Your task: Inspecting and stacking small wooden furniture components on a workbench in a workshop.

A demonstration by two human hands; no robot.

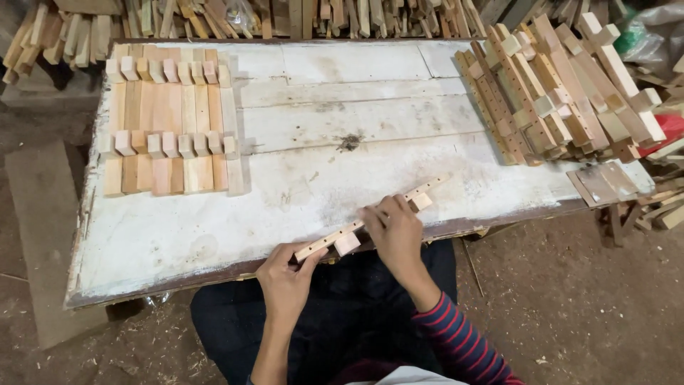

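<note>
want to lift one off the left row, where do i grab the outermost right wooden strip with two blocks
Take the rightmost strip at its bare middle span, coming from its free right side: blocks sit near the top and middle, and neighbours lie tight against its left edge, so only that side looks open for fingers.

I saw no boxes, labels, signs or screens near my fingers; only a crumpled see-through plastic bag (659, 32) lay far off to their right.

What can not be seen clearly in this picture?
- Head view: middle of the strip is covered by the right hand.
- Its near end is covered by the left hand.
- Holes in the strip: too small to count.
- Pile of pieces: cut off by the right edge.
</note>
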